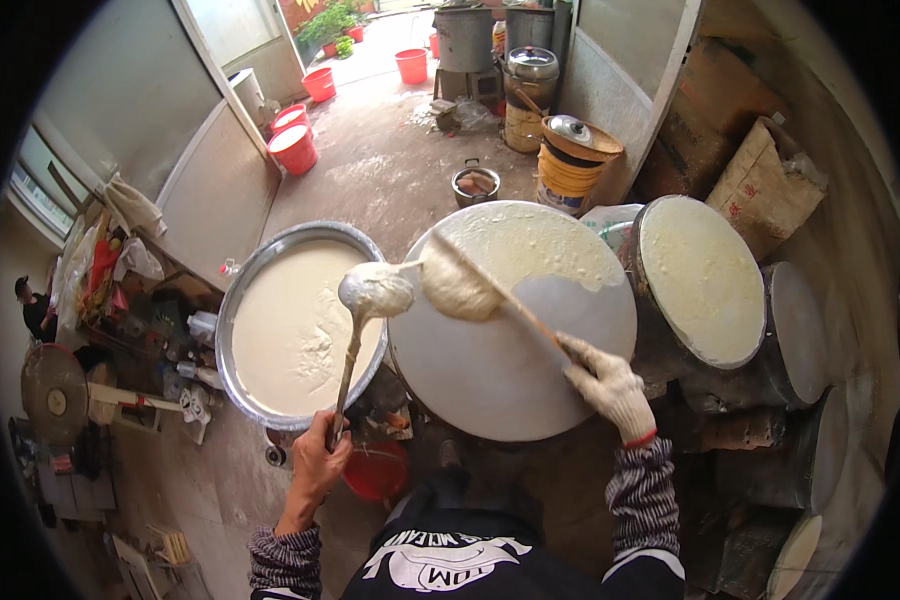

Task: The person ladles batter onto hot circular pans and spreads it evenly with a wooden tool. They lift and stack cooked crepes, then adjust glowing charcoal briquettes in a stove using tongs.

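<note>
My bare left hand (318, 462) is closed around the handle of a metal ladle (351, 340). Its bowl is heaped with thick pale batter, above the right side of a wide metal basin (223, 345) of batter. In a white knitted glove, my right hand (602, 382) grips a long, thin wooden scraper (536, 325). A thick lump of batter (458, 285) clings to the scraper, and a strand links it to the ladle's load. Both are over a large round griddle (490, 385), its far part coated with a pale layer and its near part bare.
Another round griddle (705, 290) with a pale sheet on it stands at the right. Beyond are a small pot (476, 184), a yellow bucket (562, 180) with a basket and lid on top, and several red buckets (292, 150). A red bucket (377, 472) sits below the basin.
</note>
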### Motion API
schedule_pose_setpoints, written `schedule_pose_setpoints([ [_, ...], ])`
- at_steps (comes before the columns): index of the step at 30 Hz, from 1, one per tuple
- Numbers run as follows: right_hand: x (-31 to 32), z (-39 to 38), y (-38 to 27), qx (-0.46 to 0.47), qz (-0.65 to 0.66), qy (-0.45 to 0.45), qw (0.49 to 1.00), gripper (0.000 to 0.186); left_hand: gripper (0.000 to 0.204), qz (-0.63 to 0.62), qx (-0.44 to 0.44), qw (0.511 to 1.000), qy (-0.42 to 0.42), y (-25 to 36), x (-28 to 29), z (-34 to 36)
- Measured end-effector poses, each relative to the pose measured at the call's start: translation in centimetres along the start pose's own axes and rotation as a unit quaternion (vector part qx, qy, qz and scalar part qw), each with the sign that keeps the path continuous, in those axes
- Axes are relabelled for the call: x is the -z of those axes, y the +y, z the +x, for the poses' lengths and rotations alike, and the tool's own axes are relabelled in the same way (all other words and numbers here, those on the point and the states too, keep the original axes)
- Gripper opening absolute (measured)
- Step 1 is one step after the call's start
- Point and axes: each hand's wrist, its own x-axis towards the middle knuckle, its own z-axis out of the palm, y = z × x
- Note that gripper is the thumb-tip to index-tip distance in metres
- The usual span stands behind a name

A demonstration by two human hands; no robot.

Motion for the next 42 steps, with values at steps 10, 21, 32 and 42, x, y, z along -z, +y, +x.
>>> schedule_pose_setpoints([
  [10,2.0,-1.2,1.5,0.061,0.043,-0.051,0.996,0.04,0.015,-0.453,0.11,0.878,-0.109,6.7,0.4,-2.6],
  [21,4.3,1.8,0.9,-0.007,0.052,-0.137,0.989,0.04,0.016,-0.595,0.223,0.751,-0.18,11.1,-0.2,-4.2],
  [32,5.6,2.4,-0.5,-0.021,0.031,-0.167,0.985,0.043,0.014,-0.264,0.219,0.87,-0.354,8.5,2.1,-6.8],
  [42,6.5,2.7,-1.8,-0.112,-0.045,-0.217,0.969,0.04,0.011,-0.801,0.034,0.561,-0.206,13.2,0.2,-3.8],
])
